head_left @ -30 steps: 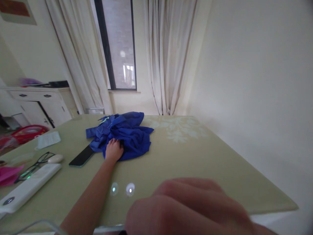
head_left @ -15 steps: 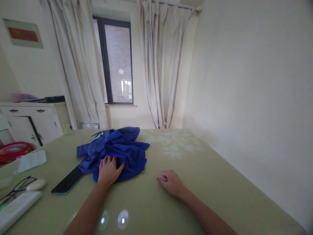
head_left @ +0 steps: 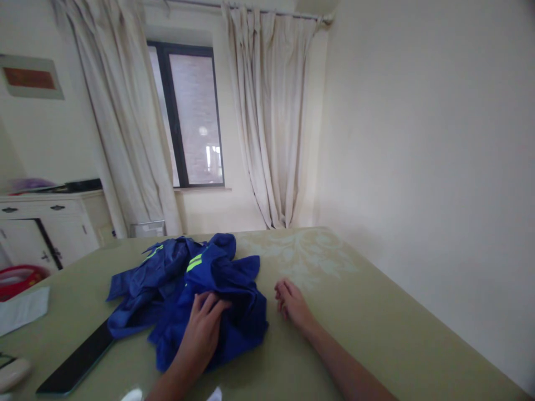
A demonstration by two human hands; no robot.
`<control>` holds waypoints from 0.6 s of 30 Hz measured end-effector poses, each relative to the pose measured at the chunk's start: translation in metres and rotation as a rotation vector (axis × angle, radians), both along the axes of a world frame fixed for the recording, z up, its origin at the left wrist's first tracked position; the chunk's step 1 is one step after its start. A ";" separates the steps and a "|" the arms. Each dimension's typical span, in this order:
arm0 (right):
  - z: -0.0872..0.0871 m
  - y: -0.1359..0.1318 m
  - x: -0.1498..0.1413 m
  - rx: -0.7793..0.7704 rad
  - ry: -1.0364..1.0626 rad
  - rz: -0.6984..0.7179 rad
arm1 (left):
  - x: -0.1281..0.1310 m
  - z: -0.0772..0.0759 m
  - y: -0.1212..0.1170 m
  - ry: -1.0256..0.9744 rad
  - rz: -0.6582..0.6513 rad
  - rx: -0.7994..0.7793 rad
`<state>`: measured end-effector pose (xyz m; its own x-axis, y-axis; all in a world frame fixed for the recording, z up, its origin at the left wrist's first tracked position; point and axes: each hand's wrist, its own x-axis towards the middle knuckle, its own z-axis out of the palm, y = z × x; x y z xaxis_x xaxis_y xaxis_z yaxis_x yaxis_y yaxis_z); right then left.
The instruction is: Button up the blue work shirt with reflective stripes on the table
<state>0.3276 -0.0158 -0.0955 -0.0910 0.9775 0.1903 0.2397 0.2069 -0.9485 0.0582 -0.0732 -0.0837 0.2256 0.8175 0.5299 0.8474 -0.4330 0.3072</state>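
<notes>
A crumpled blue garment (head_left: 244,334) with bright yellow-green stripes lies on the table in front of me. Bunched against its left side is a duller blue piece of clothing (head_left: 140,281), also with a yellow-green stripe; whether the two are joined I cannot tell. My left hand (head_left: 207,320) rests on the brighter garment, its fingers bent and gripping a fold of the cloth. To the right of the cloth, apart from it, my right hand (head_left: 295,305) hovers at or just above the tabletop, fingers loosely curled with gaps between them and nothing held.
A black phone-like slab (head_left: 77,359) lies left of the cloth, partly under it. Further left are a white mask-like sheet (head_left: 25,311) and a cream rounded object (head_left: 14,373). The table (head_left: 355,334) meets a white wall on the right. A cabinet (head_left: 71,223) stands behind at left.
The brighter garment has been pulled nearer and spread, exposing yellow-green stripes. My left hand went from lying flat to gripping it. My right hand has loosened from a fist. The view has shifted.
</notes>
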 end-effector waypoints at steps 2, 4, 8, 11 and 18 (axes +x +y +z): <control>-0.005 0.013 0.011 -0.048 0.240 -0.108 | 0.032 0.006 -0.019 -0.120 -0.242 -0.068; -0.009 0.024 0.025 -0.068 0.387 -0.178 | 0.066 0.012 -0.039 -0.167 -0.559 -0.175; -0.016 0.034 0.051 -0.084 0.445 -0.214 | 0.103 0.028 -0.050 -0.264 -0.708 -0.394; -0.021 0.034 0.057 0.061 0.355 -0.226 | 0.093 0.048 -0.020 -0.298 -0.541 -0.400; -0.034 0.031 0.051 0.205 0.156 -0.260 | 0.049 0.068 0.057 0.028 -0.208 -0.675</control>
